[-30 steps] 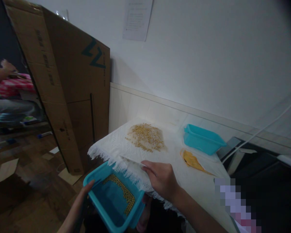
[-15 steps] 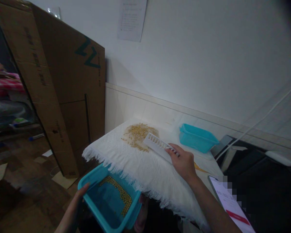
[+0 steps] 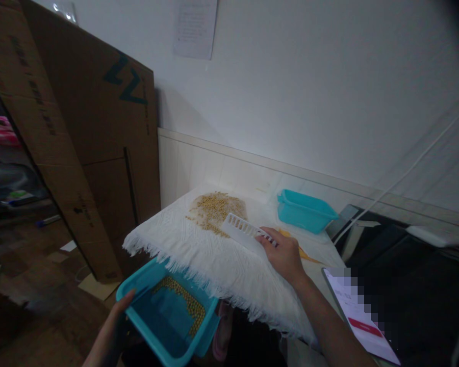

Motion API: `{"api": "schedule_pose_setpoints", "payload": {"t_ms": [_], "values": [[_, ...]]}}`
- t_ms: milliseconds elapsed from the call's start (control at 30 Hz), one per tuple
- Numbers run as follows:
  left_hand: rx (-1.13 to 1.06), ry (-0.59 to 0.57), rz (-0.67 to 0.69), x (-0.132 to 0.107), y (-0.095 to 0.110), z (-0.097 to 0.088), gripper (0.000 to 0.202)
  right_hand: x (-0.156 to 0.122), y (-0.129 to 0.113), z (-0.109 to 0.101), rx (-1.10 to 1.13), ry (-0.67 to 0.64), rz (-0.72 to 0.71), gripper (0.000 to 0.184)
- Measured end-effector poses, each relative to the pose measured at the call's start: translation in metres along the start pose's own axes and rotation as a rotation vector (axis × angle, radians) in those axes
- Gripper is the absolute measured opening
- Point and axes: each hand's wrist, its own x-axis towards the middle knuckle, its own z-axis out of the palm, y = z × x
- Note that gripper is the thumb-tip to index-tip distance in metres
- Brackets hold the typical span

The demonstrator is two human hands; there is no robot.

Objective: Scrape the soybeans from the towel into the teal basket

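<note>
My left hand (image 3: 117,317) grips the left rim of a turquoise plastic bin (image 3: 147,334), its thumb over the edge. The bin is tilted below the table's front edge, and yellow soybeans (image 3: 194,307) lie along its far and right inside. In my right hand (image 3: 283,253) is a white slotted plastic strip (image 3: 239,235), held by its right end just above or on the cloth. The strip's far end is at the near right side of a spread pile of soybeans (image 3: 216,208). A fringed white cloth (image 3: 199,255) lies under the pile.
A second turquoise bin (image 3: 308,213) stands at the table's back right, with an orange-yellow item (image 3: 308,255) nearer me. A phone or tablet (image 3: 357,316) lies at the right. A tall cardboard box (image 3: 95,127) stands on the left; a white cable (image 3: 398,171) crosses the right.
The view has turned slightly, so the scene sits further left. The strip has come a little toward the front edge relative to the pile. The left hand still grips the bin.
</note>
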Motion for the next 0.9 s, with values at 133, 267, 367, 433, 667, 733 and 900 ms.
{"api": "schedule_pose_setpoints", "payload": {"t_ms": [133, 267, 367, 433, 667, 733, 900], "values": [[-0.008, -0.036, -0.035, 0.010, -0.004, -0.005, 0.086, 0.000, -0.002, -0.002, 0.056, -0.028, 0.024, 0.027], [-0.006, -0.027, -0.031, 0.010, -0.005, -0.005, 0.088, 0.000, -0.002, -0.002, 0.088, -0.031, 0.041, 0.028], [-0.026, -0.027, -0.023, 0.006, -0.003, -0.002, 0.083, 0.001, -0.002, -0.001, 0.093, -0.033, 0.036, 0.027], [-0.037, -0.021, -0.031, 0.005, -0.002, -0.001, 0.077, 0.001, -0.002, -0.001, 0.084, -0.028, 0.025, 0.027], [0.016, -0.009, -0.022, 0.014, -0.007, -0.007, 0.084, -0.001, -0.003, 0.001, 0.104, -0.045, -0.002, 0.026], [0.006, -0.011, -0.013, 0.015, -0.008, -0.008, 0.085, -0.002, -0.004, 0.001, 0.117, -0.050, -0.006, 0.025], [-0.010, -0.047, -0.028, 0.010, -0.005, -0.006, 0.088, -0.003, -0.006, 0.001, 0.162, -0.067, -0.031, 0.022]]}}
